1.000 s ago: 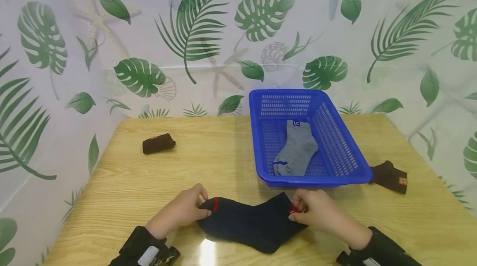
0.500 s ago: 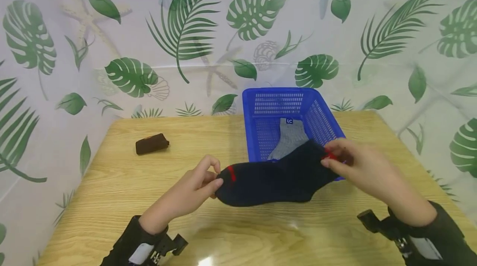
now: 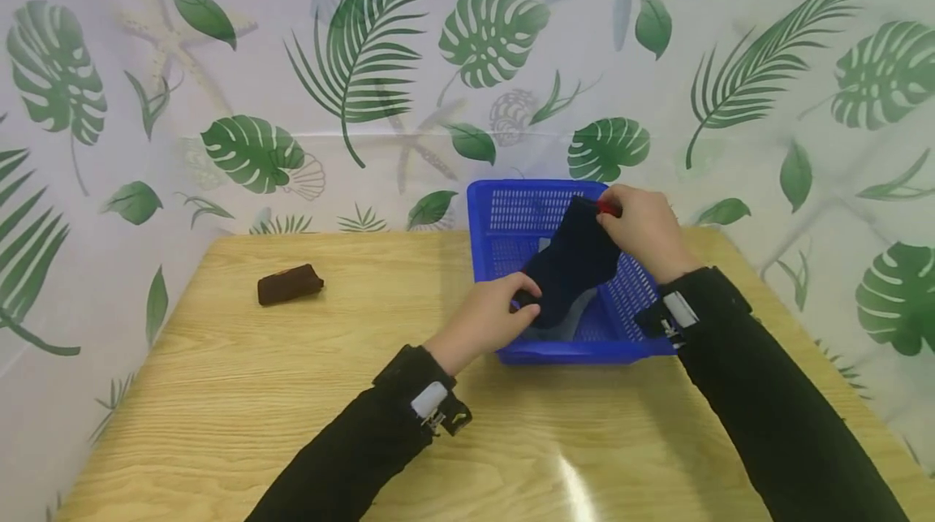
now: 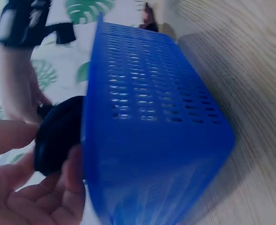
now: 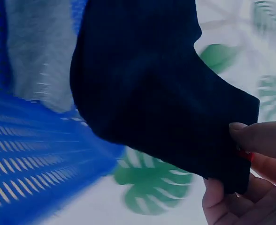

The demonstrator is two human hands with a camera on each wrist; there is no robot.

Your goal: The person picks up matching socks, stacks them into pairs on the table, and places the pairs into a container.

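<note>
A dark navy sock [image 3: 573,258] is stretched between both hands over the blue basket [image 3: 478,238]. My left hand [image 3: 485,315] pinches its toe end near the basket's front left rim. My right hand [image 3: 643,226] pinches the cuff by its red tag, higher and farther back. In the right wrist view the sock [image 5: 152,89] hangs flat from the fingers, heel toward the basket. Under it, inside the basket, lies a grey sock [image 5: 42,51], mostly covered in the head view. The left wrist view shows the dark toe [image 4: 58,136] between thumb and fingers beside the basket wall [image 4: 152,93].
A rolled dark brown bundle [image 3: 290,285] lies at the back left of the wooden table [image 3: 329,408]. A leaf-patterned sheet [image 3: 409,59] hangs behind the table. The basket stands at the table's back right.
Both hands have lifted the navy sock off the table and carried it forward over the basket. The sock has turned from lying across to slanting upward, cuff end farther away.
</note>
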